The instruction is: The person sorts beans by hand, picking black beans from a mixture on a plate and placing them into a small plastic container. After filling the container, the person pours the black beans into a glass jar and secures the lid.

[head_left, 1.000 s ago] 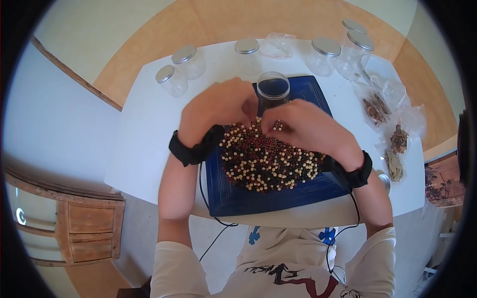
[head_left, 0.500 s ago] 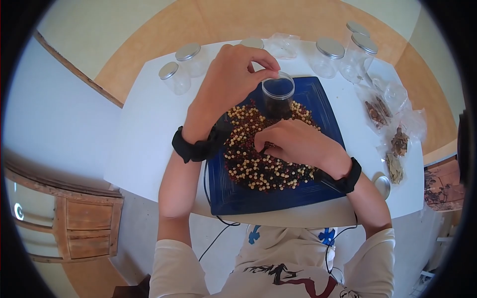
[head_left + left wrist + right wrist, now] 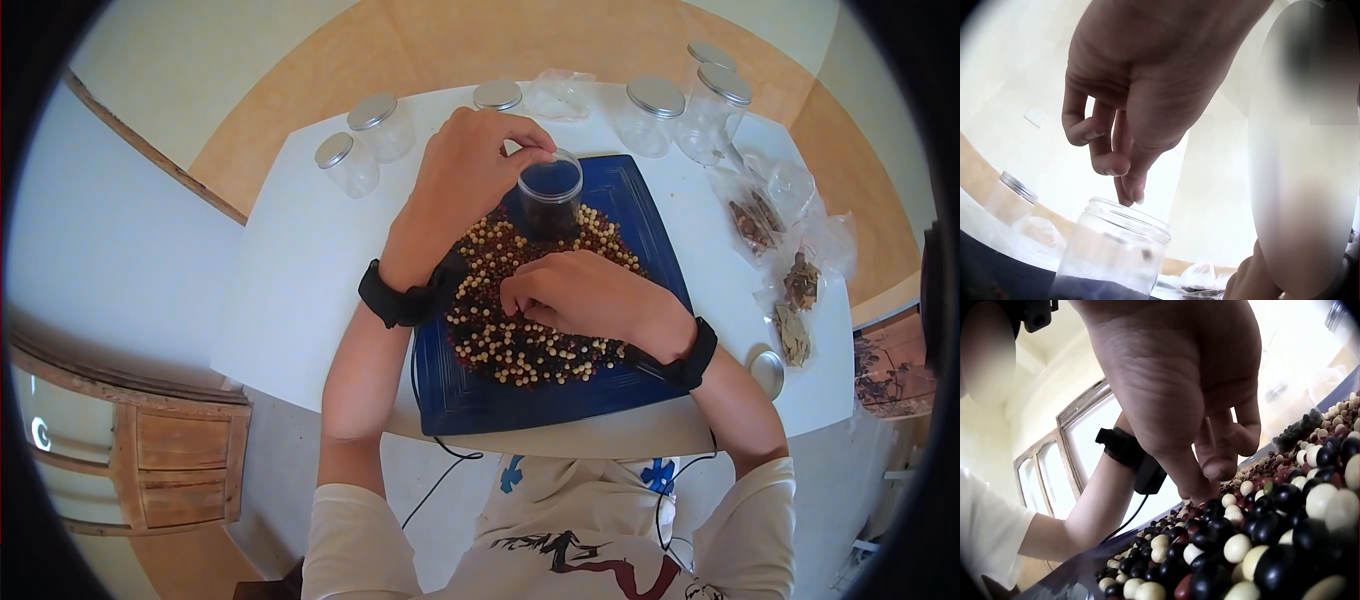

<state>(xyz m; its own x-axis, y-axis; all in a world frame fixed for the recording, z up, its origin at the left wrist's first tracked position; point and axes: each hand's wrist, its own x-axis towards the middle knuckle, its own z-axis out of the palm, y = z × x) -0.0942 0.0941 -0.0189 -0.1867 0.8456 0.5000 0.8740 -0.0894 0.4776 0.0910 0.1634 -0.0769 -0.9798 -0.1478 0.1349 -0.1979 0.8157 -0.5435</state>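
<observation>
Head view: jar [image 3: 551,205] apparently stands upright, mouth up.

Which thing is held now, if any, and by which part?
That cannot be told: the left hand is at the open jar, the right hand among the mixed beans; no hold shows clearly.

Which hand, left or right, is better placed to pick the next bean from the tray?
Probably the right hand: its fingertips are down at the mixed beans, while the left hand is raised at the open jar's rim.
</observation>
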